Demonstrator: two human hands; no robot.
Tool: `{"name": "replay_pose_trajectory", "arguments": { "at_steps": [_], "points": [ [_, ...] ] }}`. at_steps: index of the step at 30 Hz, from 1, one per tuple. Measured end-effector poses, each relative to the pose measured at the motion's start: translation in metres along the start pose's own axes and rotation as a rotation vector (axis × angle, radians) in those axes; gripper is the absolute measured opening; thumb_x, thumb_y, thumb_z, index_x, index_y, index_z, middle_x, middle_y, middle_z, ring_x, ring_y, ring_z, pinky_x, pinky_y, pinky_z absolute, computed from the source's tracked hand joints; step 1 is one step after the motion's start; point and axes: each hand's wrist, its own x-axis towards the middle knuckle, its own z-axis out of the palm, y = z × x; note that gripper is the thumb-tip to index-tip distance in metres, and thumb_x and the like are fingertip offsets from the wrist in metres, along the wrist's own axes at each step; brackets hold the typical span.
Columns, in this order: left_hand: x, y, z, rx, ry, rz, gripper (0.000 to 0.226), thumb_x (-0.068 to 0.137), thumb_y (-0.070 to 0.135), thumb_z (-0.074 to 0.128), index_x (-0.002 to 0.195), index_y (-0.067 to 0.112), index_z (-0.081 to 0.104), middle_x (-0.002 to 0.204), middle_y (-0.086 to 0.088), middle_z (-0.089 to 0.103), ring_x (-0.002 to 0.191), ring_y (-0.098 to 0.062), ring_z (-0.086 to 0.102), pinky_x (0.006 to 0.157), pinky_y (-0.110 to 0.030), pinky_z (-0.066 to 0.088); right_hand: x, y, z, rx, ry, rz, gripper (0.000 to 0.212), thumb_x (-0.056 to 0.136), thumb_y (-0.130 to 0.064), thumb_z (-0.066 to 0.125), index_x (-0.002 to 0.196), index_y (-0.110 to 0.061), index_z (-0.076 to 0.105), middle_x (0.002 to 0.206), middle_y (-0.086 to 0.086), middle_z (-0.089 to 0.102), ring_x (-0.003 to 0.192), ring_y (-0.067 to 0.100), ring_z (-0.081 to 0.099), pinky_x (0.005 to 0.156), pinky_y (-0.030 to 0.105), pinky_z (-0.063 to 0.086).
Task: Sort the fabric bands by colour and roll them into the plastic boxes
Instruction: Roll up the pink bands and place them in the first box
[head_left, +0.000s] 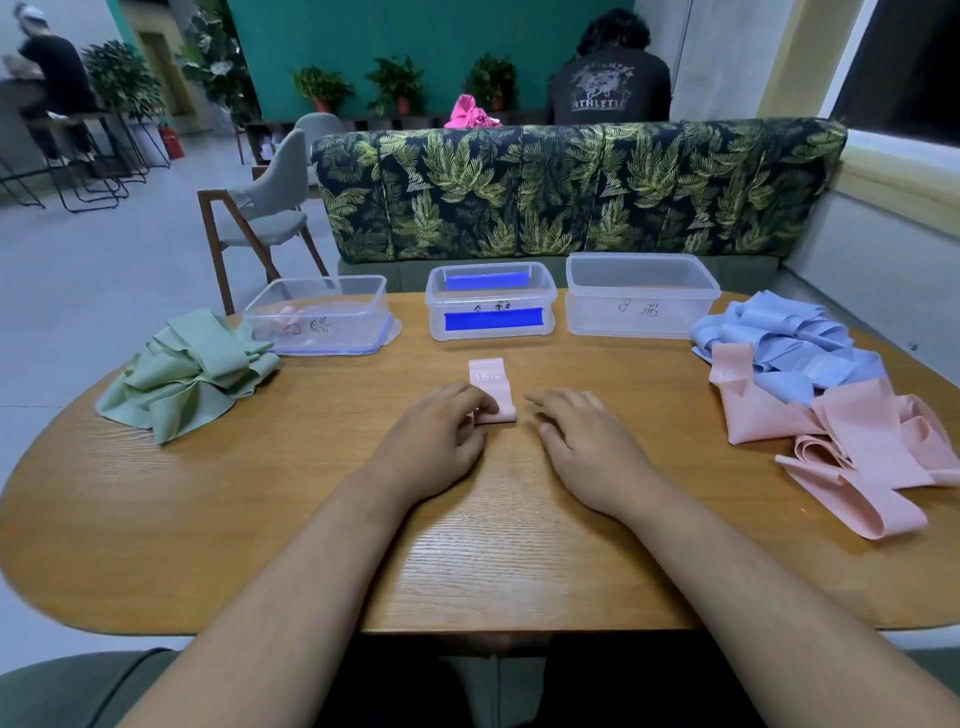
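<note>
Head view: left hand (441, 436) grips pink band (491, 387), right hand (587, 441) beside.

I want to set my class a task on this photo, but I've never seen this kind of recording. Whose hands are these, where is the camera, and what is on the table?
There is no machine here. A person works with bare hands, and the single picture comes from a camera worn on their head, looking forward and down.

On the wooden table stand three clear plastic boxes: the left box, the middle box and the right box. A green pile of bands lies at the left. A blue pile and a pink pile lie at the right.

In the middle lies one pink band, with its near end rolled up. The left hand grips that roll with curled fingers. The right hand rests open beside it and holds nothing.
</note>
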Motion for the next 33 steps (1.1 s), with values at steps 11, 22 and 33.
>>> {"name": "replay_pose_trajectory", "arguments": {
  "at_steps": [11, 22, 33],
  "points": [
    [0.014, -0.003, 0.009, 0.051, 0.067, -0.084, 0.015, 0.105, 0.03, 0.063, 0.118, 0.029, 0.072, 0.111, 0.012, 0.063, 0.11, -0.014, 0.053, 0.095, -0.039, 0.049, 0.001, 0.003, -0.003, 0.11, 0.027, 0.044, 0.031, 0.106, -0.022, 0.051, 0.132, -0.03, 0.065, 0.133, -0.013, 0.059, 0.126, 0.012, 0.047, 0.109, 0.034, 0.04],
    [-0.002, -0.008, -0.002, -0.049, -0.043, -0.029, 0.012, 0.101, 0.031, 0.067, 0.113, 0.033, 0.069, 0.108, 0.015, 0.064, 0.105, -0.009, 0.055, 0.099, -0.039, 0.048, -0.003, 0.0, -0.005, 0.169, 0.054, -0.078, 0.022, 0.101, -0.021, 0.061, 0.11, -0.037, 0.074, 0.112, -0.023, 0.064, 0.107, 0.003, 0.049, 0.093, 0.028, 0.043],
    [0.0, -0.008, 0.003, -0.056, 0.038, -0.086, 0.018, 0.102, 0.036, 0.067, 0.116, 0.031, 0.076, 0.112, 0.013, 0.059, 0.108, -0.006, 0.048, 0.098, -0.025, 0.042, -0.002, 0.0, 0.0, 0.089, 0.003, -0.091, 0.031, 0.105, -0.026, 0.056, 0.128, -0.039, 0.072, 0.119, -0.023, 0.064, 0.113, 0.005, 0.047, 0.102, 0.037, 0.046]
  ]
}}
